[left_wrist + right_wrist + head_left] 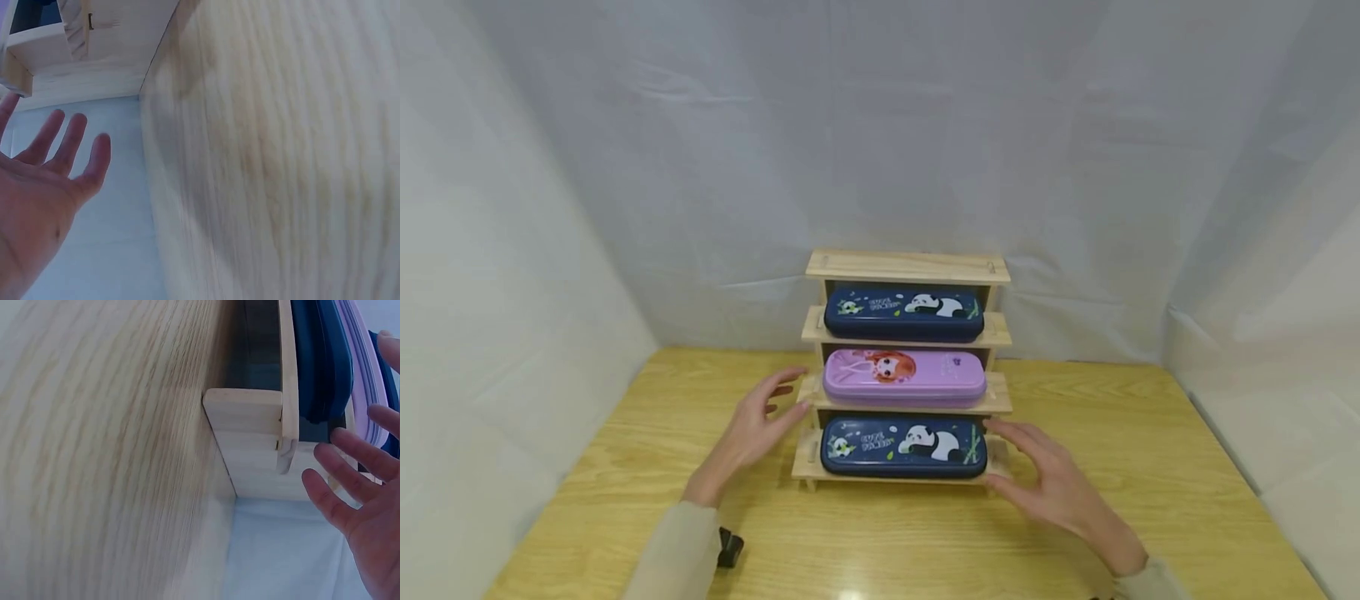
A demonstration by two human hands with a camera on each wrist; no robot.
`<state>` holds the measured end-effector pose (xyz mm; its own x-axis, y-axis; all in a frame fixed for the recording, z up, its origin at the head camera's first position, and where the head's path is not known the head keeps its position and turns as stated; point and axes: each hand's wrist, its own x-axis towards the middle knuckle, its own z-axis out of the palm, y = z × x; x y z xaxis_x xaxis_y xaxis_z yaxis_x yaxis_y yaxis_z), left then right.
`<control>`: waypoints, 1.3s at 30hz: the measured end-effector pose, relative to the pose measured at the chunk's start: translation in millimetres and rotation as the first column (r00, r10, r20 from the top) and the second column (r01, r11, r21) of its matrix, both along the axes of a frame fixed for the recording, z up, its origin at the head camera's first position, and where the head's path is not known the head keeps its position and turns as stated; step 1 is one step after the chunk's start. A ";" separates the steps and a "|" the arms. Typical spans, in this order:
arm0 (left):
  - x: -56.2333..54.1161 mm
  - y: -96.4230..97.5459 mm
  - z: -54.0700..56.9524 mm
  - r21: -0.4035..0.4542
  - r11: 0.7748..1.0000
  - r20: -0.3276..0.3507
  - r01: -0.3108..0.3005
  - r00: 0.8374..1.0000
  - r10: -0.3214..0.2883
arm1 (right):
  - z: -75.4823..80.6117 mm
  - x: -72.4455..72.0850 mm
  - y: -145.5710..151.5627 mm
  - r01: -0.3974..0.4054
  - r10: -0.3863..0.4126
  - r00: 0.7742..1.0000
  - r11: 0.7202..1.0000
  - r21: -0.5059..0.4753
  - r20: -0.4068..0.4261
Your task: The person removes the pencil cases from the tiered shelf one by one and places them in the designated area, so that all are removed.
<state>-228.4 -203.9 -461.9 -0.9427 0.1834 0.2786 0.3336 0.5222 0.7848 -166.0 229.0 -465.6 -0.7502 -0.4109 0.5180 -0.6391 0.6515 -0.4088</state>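
A tiered wooden rack (910, 267) stands on the table and carries three pencil cases. On its upper tier lies a dark blue panda pencil case (880, 325); a purple pencil case with a red-haired girl (951, 383) occupies the middle. Another blue panda pencil case (868, 462) sits on the lowest tier. My left hand (754, 427), fingers spread and holding nothing, is at the rack's left side, fingertips right at the middle tier's end. At the right end of the lowest tier, my right hand (1051, 482) has its extended fingers beside the lower panda case, its palm bare (381, 531).
The rack stands on a wood-grain table (880, 550), near its back edge. Pale cloth (910, 150) hangs behind and at both sides. A small black object (730, 548) shows next to the left sleeve (681, 546).
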 end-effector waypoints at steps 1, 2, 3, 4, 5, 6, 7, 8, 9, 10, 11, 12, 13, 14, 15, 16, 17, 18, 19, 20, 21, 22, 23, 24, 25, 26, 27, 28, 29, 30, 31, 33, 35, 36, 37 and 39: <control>-2.1 0.8 0.0 0.027 1.000 0.012 0.004 1.000 -0.005 | -0.1 -0.4 -2.1 0.004 -0.004 1.000 1.000 0.003 0.025; -3.8 1.7 -0.1 0.049 0.999 0.018 0.010 1.000 -0.011 | -0.1 -1.0 -4.2 0.005 -0.005 0.999 1.000 0.006 0.045; -5.5 2.7 -0.2 0.074 0.997 0.022 0.016 1.000 -0.018 | -0.1 -1.7 -6.1 0.008 -0.009 0.999 1.000 0.013 0.054; -7.3 3.8 -0.3 0.100 0.995 0.024 0.026 0.999 -0.028 | 0.0 -2.7 -8.3 0.003 -0.004 0.998 1.000 0.016 0.059; -9.1 4.9 -0.3 0.124 0.992 0.022 0.036 0.999 -0.039 | 0.1 -3.7 -10.0 -0.004 0.003 0.998 1.000 0.016 0.061; -10.7 6.0 -0.4 0.145 0.988 0.025 0.046 0.998 -0.050 | 0.2 -4.6 -11.7 -0.013 0.012 0.998 1.000 0.016 0.056; -12.4 7.0 -0.6 0.167 0.984 0.032 0.058 0.997 -0.065 | 0.2 -5.5 -13.2 -0.018 0.017 0.999 1.000 0.020 0.051; -14.0 8.0 -0.6 0.189 0.979 0.045 0.070 0.996 -0.079 | 0.1 -6.4 -14.6 -0.024 0.023 0.999 0.999 0.023 0.045; -15.7 9.0 -0.6 0.219 0.973 0.064 0.077 0.994 -0.093 | 0.0 -7.3 -15.9 -0.028 0.027 0.999 0.999 0.026 0.040; -16.8 9.7 -0.7 0.252 0.964 0.088 0.085 0.990 -0.110 | -0.1 -7.9 -17.3 -0.027 0.026 0.999 0.999 0.028 0.046; -17.8 10.3 -1.0 0.284 0.955 0.114 0.087 0.986 -0.123 | -0.4 -8.2 -18.4 -0.019 0.018 0.999 0.999 0.034 0.050; -18.7 10.9 -1.1 0.314 0.946 0.142 0.084 0.981 -0.135 | -0.2 -8.6 -19.3 -0.016 0.014 0.998 0.999 0.037 0.057; -19.3 11.4 -1.3 0.344 0.935 0.165 0.083 0.975 -0.147 | -0.2 -9.0 -20.2 -0.013 0.010 0.998 0.999 0.040 0.065; -19.7 11.8 -1.5 0.369 0.926 0.184 0.079 0.970 -0.156 | -0.1 -9.3 -21.0 -0.010 0.007 0.997 0.999 0.040 0.075; -19.7 12.0 -1.9 0.392 0.917 0.199 0.075 0.966 -0.164 | 0.2 -9.5 -21.7 -0.008 0.005 0.996 0.999 0.038 0.085; -19.7 12.3 -2.4 0.406 0.911 0.211 0.070 0.963 -0.168 | 0.5 -9.7 -22.4 -0.003 0.000 0.995 0.999 0.036 0.095; -19.6 12.6 -2.8 0.415 0.907 0.220 0.065 0.961 -0.170 | 0.8 -9.9 -23.0 0.000 -0.003 0.995 1.000 0.028 0.102; -19.5 12.9 -3.3 0.423 0.904 0.225 0.063 0.959 -0.171 | 1.4 -10.0 -23.6 -0.001 -0.001 0.994 1.000 0.015 0.111; -19.4 13.1 -3.9 0.429 0.901 0.230 0.060 0.958 -0.173 | 1.7 -10.1 -24.1 0.003 -0.004 0.993 1.000 0.008 0.116; -19.5 13.4 -4.5 0.433 0.900 0.234 0.056 0.957 -0.173 | 2.1 -10.3 -24.5 0.005 -0.005 0.992 1.000 -0.002 0.122; -19.7 13.6 -5.1 0.438 0.897 0.238 0.054 0.956 -0.173 | 2.4 -10.6 -24.7 0.009 -0.008 0.991 1.000 -0.009 0.134; -20.0 13.8 -5.4 0.440 0.897 0.239 0.052 0.955 -0.173 | 3.0 -10.7 -25.0 0.013 -0.011 0.990 1.000 -0.015 0.144; -20.2 14.0 -5.6 0.444 0.895 0.242 0.050 0.954 -0.174 | 3.5 -10.9 -25.3 0.015 -0.011 0.988 1.000 -0.019 0.151; -20.3 14.0 -5.7 0.445 0.894 0.246 0.047 0.954 -0.172 | 4.1 -10.9 -25.3 0.013 -0.009 0.987 1.000 -0.022 0.162; -20.6 13.8 -6.1 0.447 0.894 0.248 0.045 0.953 -0.172 | 4.8 -11.2 -25.0 0.012 -0.008 0.985 1.000 -0.023 0.170; -20.9 13.7 -6.4 0.446 0.894 0.250 0.043 0.953 -0.171 | 5.4 -11.2 -24.6 0.010 -0.005 0.984 1.000 -0.027 0.178; -21.1 13.5 -6.7 0.446 0.894 0.252 0.043 0.953 -0.171 | 5.6 -11.2 -23.9 0.008 -0.003 0.983 1.000 -0.030 0.183; -21.4 13.3 -6.9 0.444 0.895 0.253 0.042 0.953 -0.170 | 5.9 -11.0 -23.3 0.004 0.003 0.983 0.999 -0.036 0.183; -21.3 13.1 -7.0 0.443 0.895 0.252 0.043 0.953 -0.170 | 5.6 -10.9 -22.4 -0.002 0.009 0.983 0.999 -0.042 0.182; -21.4 13.0 -7.5 0.441 0.896 0.252 0.042 0.953 -0.168 | 5.1 -10.7 -21.5 -0.007 0.016 0.983 0.999 -0.048 0.182; -21.4 13.0 -7.8 0.441 0.896 0.252 0.042 0.953 -0.168 | 4.1 -10.8 -20.9 -0.009 0.018 0.983 0.999 -0.052 0.181; -20.9 13.2 -7.8 0.440 0.897 0.252 0.041 0.953 -0.168 | 3.1 -10.4 -20.7 -0.014 0.025 0.981 0.998 -0.055 0.193; -20.1 13.6 -7.6 0.438 0.898 0.253 0.041 0.953 -0.167 | 2.7 -9.9 -21.7 -0.011 0.020 0.976 0.999 -0.044 0.217; -20.0 13.9 -7.8 0.439 0.898 0.256 0.039 0.952 -0.166 | 2.7 -9.7 -22.5 -0.008 0.016 0.973 0.999 -0.035 0.232; -19.6 14.3 -7.6 0.438 0.898 0.257 0.039 0.952 -0.167 | 2.9 -9.4 -23.4 -0.002 0.008 0.967 1.000 -0.024 0.254; -18.7 14.7 -7.5 0.438 0.898 0.260 0.036 0.951 -0.165 | 3.3 -9.3 -25.3 0.006 -0.009 0.958 1.000 0.009 0.288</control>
<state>-247.1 -189.2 -469.4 -0.9754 0.2070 0.0754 0.0965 0.0939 0.9909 -175.3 203.7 -462.4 -0.8702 -0.4081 0.2761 -0.4901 0.6598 -0.5696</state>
